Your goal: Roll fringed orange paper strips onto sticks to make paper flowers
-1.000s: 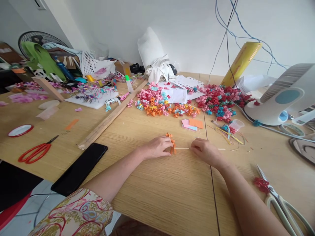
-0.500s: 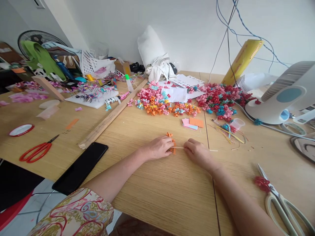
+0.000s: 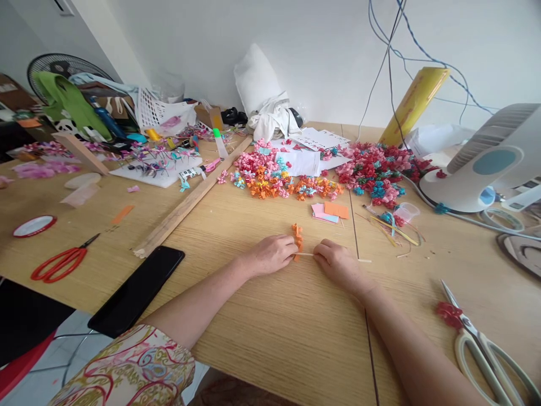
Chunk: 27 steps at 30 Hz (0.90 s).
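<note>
Near the middle of the wooden table (image 3: 253,316), my left hand (image 3: 274,254) is closed at an orange paper strip (image 3: 298,235) with cut, curled edges. A thin pale stick (image 3: 306,254) crosses the strip's lower part. My right hand (image 3: 337,263) pinches this stick, whose far end sticks out to the right behind the hand. The fingertips of my left hand meet the strip and the stick's left end; exactly what they grip is partly hidden. Behind my right hand lie small pink, blue and orange paper pieces (image 3: 337,210).
Heaps of paper flowers (image 3: 262,175) lie at the back. A black phone (image 3: 137,290), red-handled scissors (image 3: 63,262) and a wooden bar (image 3: 192,197) are on the left. Large scissors (image 3: 477,338) and a white fan (image 3: 482,163) stand out on the right.
More of the orange strip's upper part shows beside my left fingers, its curled edges now facing right. My hands have barely moved, and the whole view has shifted slightly.
</note>
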Each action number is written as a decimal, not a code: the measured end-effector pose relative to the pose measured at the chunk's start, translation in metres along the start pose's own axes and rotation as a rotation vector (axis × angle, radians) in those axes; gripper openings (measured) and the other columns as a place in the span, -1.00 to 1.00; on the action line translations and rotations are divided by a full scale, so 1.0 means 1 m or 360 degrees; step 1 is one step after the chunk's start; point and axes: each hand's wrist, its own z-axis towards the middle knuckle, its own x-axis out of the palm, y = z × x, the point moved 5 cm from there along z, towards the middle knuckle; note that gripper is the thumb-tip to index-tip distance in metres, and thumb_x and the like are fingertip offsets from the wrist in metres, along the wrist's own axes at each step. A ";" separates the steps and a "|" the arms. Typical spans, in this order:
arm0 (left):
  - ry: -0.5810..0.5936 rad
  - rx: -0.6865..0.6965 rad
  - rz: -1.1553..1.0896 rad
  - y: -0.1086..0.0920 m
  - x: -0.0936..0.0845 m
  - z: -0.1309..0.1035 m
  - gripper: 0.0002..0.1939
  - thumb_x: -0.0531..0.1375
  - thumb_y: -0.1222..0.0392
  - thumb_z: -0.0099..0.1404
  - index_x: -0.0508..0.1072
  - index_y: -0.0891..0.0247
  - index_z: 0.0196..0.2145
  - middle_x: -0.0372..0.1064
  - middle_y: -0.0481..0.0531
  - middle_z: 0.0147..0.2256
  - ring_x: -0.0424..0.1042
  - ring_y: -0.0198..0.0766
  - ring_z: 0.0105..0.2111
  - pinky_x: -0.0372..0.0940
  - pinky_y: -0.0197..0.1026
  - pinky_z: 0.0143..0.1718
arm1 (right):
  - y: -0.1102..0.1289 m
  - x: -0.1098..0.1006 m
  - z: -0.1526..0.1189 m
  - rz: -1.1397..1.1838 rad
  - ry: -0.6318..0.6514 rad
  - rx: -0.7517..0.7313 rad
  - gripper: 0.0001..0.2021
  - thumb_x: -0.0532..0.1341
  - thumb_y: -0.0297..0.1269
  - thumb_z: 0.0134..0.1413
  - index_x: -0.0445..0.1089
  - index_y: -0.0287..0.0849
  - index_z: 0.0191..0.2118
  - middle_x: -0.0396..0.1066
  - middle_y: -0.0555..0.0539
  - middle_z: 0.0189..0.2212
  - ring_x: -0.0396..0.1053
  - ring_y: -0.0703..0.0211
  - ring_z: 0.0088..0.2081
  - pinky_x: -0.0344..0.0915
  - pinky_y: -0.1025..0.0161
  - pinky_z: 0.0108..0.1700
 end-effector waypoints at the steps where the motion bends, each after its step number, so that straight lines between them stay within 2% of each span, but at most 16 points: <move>1: 0.0000 -0.0010 -0.0001 0.001 0.001 0.000 -0.92 0.05 0.29 0.20 0.33 0.27 -0.35 0.25 -0.02 -0.35 0.27 -0.32 -0.31 0.20 -0.31 -0.29 | 0.000 0.001 0.000 0.0022 -0.0002 0.0003 -0.81 -0.03 -0.33 0.12 0.31 -0.18 -0.35 0.27 -0.05 -0.37 0.25 0.30 -0.37 0.05 0.39 -0.39; 14: -0.0070 0.0012 -0.0085 0.006 0.005 -0.001 -0.88 0.05 0.34 0.20 0.31 0.26 -0.29 0.24 -0.02 -0.32 0.25 -0.31 -0.27 0.20 -0.30 -0.24 | -0.006 0.001 -0.001 0.0196 -0.0042 0.0038 -0.84 -0.01 -0.36 0.09 0.29 -0.16 -0.38 0.28 -0.03 -0.38 0.25 0.31 -0.37 0.10 0.39 -0.34; 21: -0.0131 -0.0035 -0.0098 0.007 0.008 0.001 -0.81 0.03 0.41 0.18 0.29 0.26 -0.24 0.22 0.01 -0.29 0.24 -0.32 -0.25 0.21 -0.29 -0.20 | -0.007 -0.001 -0.001 0.0157 -0.0057 0.0082 -0.84 -0.02 -0.35 0.09 0.29 -0.16 -0.37 0.29 -0.03 -0.38 0.26 0.30 -0.36 0.11 0.39 -0.33; 27: -0.0130 -0.0106 -0.0109 0.012 0.015 0.002 -0.88 0.02 0.38 0.20 0.30 0.28 -0.30 0.21 0.01 -0.32 0.24 -0.31 -0.27 0.22 -0.27 -0.19 | -0.008 -0.002 0.000 0.0086 -0.0078 0.0132 -0.83 -0.03 -0.35 0.10 0.29 -0.16 -0.38 0.29 -0.03 -0.39 0.26 0.30 -0.37 0.10 0.40 -0.35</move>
